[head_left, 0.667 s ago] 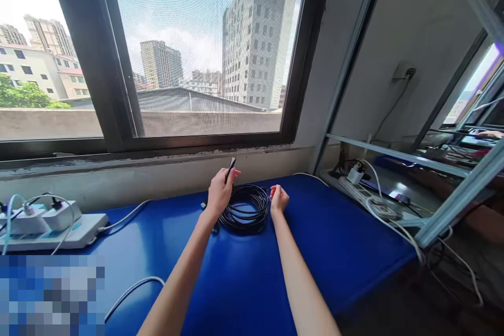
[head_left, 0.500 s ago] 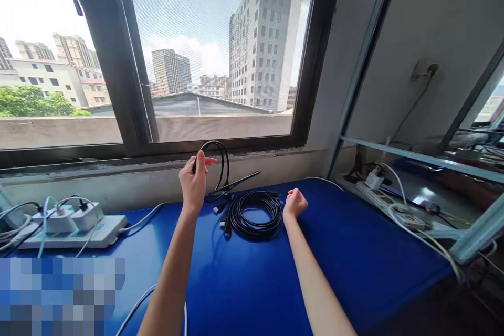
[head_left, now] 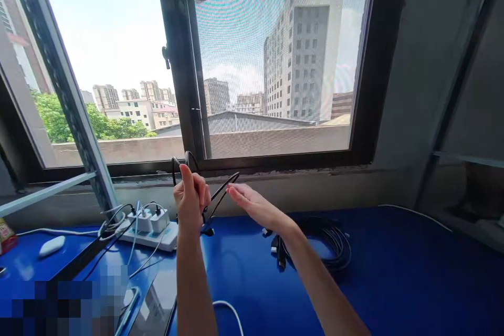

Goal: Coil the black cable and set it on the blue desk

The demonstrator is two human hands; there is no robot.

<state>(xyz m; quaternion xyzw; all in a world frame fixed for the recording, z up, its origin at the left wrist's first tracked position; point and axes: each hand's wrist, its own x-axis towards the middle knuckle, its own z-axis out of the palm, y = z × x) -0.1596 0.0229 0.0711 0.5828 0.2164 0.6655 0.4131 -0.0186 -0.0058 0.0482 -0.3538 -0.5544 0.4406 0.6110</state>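
Observation:
My left hand is closed around a black cable, thumb up. Part of the cable loops above that fist, and a longer bend sticks out to the right. Beside this bend is my right hand, its fingers stretched out and their tips close to the cable; whether they touch it is hard to see. A coiled black cable lies on the blue table, partly hidden behind my right forearm. Its black plugs rest at the coil's left side.
A white power strip with chargers and wires stands left of my hands. A metal post rises at the left, near a white mouse-like object. Behind the table is a dark-framed window. A white cable lies near the front.
My view has turned left. My right hand has moved from beside the coil to the held cable, its curled fingers now stretched out. My left hand still grips the cable.

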